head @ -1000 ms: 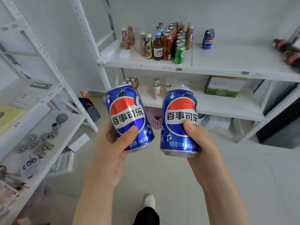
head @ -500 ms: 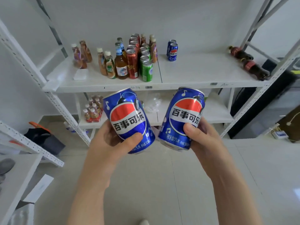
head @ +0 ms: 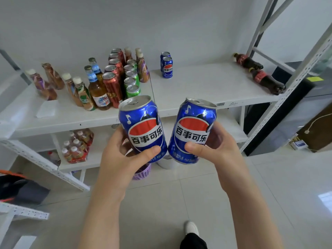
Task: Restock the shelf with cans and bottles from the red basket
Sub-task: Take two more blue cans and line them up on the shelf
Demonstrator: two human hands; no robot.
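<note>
Left hand: your left hand (head: 122, 159) is raised in front of you, with the forearm rising from the bottom edge. The thumb lies across the front of a can just under the logo. The other fingers curl round its far side, their tips showing at the can's left edge.
Left can: the blue can (head: 143, 126) sits firmly in that grip, its top leaning a little to the left and its label facing you.
Right hand: your right hand (head: 219, 150) mirrors the left. The thumb presses on the front below the logo and the fingers wrap round the back on the right.
Right can: the second blue can (head: 193, 130) is gripped there with its top leaning to the right.
Between the thumbs: the two cans' lower edges are just beside each other. You cannot tell whether they touch.
Shelf: the white shelf (head: 206, 83) lies beyond your fingertips, and both held cans are short of its front edge.
Beyond the gap between the hands: two blue cans (head: 167, 67) stand on the shelf, one behind the other.
Beyond the left fingers: rows of red cans (head: 113, 87), green cans (head: 132, 81) and upright bottles (head: 98, 90).
Far right of the right fingers: two dark bottles (head: 265, 79) lie on their sides at the shelf's end.
</note>
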